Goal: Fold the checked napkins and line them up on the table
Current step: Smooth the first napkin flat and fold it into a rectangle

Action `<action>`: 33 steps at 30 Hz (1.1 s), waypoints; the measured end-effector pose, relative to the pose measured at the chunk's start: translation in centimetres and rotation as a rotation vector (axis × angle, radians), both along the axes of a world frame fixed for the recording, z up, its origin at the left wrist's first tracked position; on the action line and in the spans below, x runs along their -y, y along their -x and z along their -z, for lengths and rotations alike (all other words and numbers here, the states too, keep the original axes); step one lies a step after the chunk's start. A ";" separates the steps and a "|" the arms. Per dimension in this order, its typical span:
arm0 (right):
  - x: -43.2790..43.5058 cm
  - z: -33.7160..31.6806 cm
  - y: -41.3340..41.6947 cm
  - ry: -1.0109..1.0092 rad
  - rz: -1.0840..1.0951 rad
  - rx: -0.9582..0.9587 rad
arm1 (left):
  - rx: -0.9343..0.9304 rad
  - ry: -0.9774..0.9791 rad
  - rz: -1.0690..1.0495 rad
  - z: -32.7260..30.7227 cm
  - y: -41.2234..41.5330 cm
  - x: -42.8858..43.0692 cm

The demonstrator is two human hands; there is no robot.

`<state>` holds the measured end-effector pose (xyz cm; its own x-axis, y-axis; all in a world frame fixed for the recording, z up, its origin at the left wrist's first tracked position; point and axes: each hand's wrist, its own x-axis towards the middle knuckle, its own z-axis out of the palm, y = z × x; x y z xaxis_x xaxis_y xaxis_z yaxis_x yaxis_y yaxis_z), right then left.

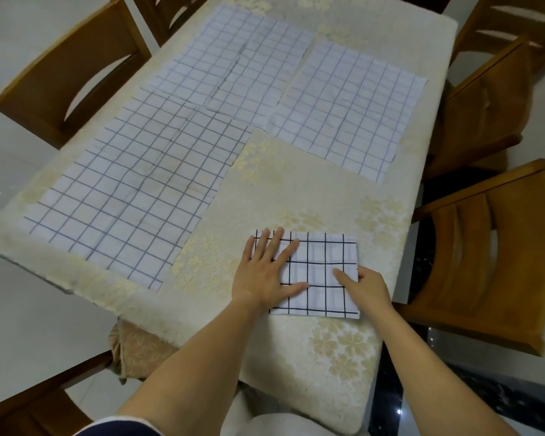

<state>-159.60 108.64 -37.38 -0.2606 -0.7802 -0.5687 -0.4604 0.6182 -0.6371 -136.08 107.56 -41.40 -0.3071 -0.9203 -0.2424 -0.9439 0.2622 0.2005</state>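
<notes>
A folded white napkin (323,262) with dark checks lies near the table's front right edge. My left hand (265,272) lies flat on its left half, fingers straight and spread. My right hand (364,286) is at the napkin's right edge, forefinger stretched over the top, other fingers curled at the edge; whether they pinch it is hidden. Three unfolded checked napkins lie flat farther off: one at the left (132,190), one at the far middle (233,64), one at the right (350,111).
The table carries a cream flowered cloth (296,184). Wooden chairs stand around it: two on the right (491,247), one at the far left (73,67), one at the near left (29,404). The table's right edge runs close beside the folded napkin.
</notes>
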 end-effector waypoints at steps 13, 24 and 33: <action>-1.8 -0.1 -0.6 0.142 0.072 -0.109 | -0.002 -0.125 0.031 -1.0 -0.1 0.7; -1.4 0.2 -0.6 0.036 0.149 -0.081 | 0.176 -0.365 0.089 -3.6 1.2 2.4; -2.2 -3.9 -2.7 0.211 0.131 -0.003 | 0.240 -0.427 0.010 -4.5 2.7 2.4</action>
